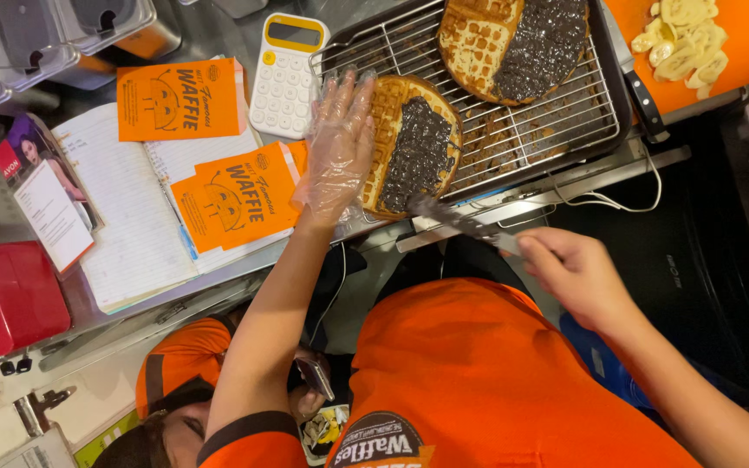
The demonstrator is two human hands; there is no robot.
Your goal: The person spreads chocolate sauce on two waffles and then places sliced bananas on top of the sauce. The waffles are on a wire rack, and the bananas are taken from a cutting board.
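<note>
Right hand [576,270] grips a spreader [457,221]; gloved left hand [340,147], splayed, steadies rack-edge waffle [409,146].

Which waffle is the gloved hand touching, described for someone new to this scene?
Find the wire rack at top centre. The waffle lies at its near left corner, under the gloved left hand. It is the smaller of two, half spread with dark paste.

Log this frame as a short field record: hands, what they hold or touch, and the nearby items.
left hand: in clear plastic glove, flat on near waffle
right hand: bare, holds spreading knife
near waffle: half covered in dark spread, on wire rack
far waffle: half spread, same rack
banana slices: on orange board
calculator: left of rack
</note>
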